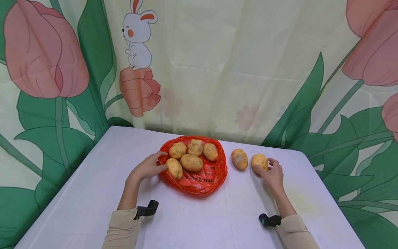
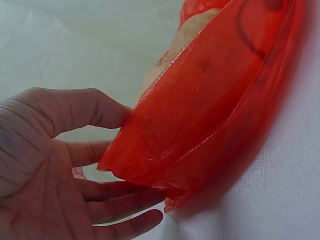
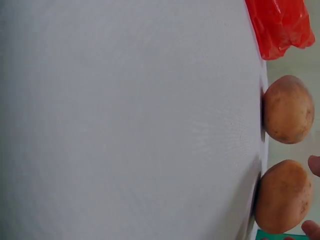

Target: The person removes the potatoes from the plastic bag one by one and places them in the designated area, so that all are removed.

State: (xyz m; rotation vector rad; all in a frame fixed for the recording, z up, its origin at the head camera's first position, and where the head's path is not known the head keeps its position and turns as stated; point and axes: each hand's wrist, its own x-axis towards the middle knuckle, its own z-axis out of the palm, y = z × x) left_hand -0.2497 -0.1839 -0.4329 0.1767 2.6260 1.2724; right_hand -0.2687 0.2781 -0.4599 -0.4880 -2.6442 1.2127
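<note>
Potatoes (image 1: 191, 162) lie five in one red bag (image 1: 200, 186), two outside, with left hand (image 1: 150, 166) and right hand (image 1: 275, 175) loosely spread.

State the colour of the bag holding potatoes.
The bag is red with dark printing; clearest in the head view.

Red, black-lettered bag (image 1: 218, 174); yellow-brown potatoes (image 1: 191, 163); white tabletop (image 1: 199, 218); pink-tulip-patterned backdrop (image 1: 202, 90).
</note>
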